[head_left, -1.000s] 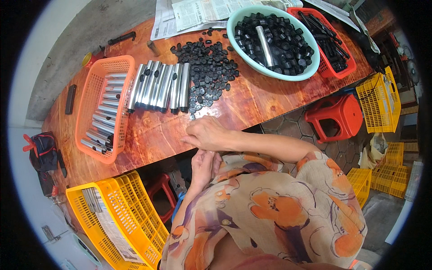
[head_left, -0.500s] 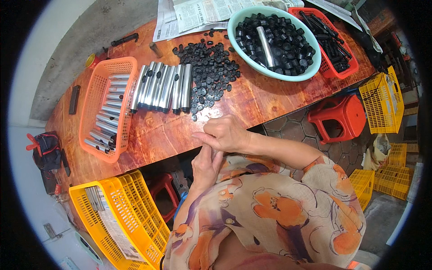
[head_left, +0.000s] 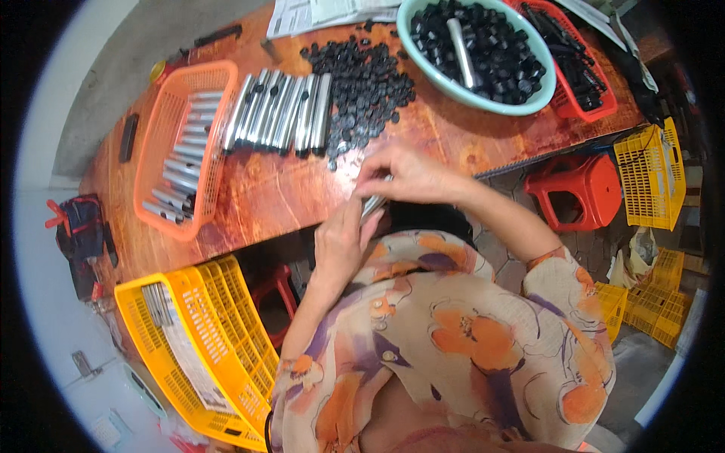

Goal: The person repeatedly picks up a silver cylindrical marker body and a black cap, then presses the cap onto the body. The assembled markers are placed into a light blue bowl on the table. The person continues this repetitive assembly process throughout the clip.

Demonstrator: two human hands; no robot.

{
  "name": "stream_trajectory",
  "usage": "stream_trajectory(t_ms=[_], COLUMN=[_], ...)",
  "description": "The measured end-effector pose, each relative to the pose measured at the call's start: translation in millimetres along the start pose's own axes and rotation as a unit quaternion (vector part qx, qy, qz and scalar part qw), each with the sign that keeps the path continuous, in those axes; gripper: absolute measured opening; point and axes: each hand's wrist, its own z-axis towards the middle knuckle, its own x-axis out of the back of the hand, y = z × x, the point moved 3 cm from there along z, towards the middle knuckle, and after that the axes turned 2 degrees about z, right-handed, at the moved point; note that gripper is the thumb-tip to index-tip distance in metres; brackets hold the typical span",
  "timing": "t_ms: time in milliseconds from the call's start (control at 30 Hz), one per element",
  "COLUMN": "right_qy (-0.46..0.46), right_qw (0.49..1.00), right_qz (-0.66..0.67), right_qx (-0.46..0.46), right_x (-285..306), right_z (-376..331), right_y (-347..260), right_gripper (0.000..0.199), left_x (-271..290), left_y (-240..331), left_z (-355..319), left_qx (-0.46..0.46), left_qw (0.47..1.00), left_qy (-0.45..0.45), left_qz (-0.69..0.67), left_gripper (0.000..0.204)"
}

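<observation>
Reddish wooden worktop point(head_left: 272, 189), grey concrete floor beyond, yellow crates point(head_left: 204, 340) below. At its near edge, a short silvery metal tube point(head_left: 372, 204), shiny and slim, sits between both hands: left hand point(head_left: 340, 241) wrapped around its lower end, right hand point(head_left: 404, 175) pinching the top. Fingers hide most of it.
</observation>
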Motion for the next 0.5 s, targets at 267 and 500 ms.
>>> stream_trajectory(t_ms=[267, 500], right_qy=[0.057, 0.188], right_qw=[0.995, 0.978], right_qz=[0.079, 0.058], right_qx=[-0.033, 0.072], right_x=[5.4, -4.1], right_z=[-7.0, -9.3], right_y=[-1.7, 9.6], right_gripper=[0.019, 0.023], left_x=[-1.5, -3.0], left_y=[3.0, 3.5], left_z=[16.6, 19.8], left_qx=[-0.041, 0.003], left_qw=[0.997, 0.995], left_qy=[0.028, 0.019], left_qz=[0.056, -0.101], left_gripper=[0.04, 0.043])
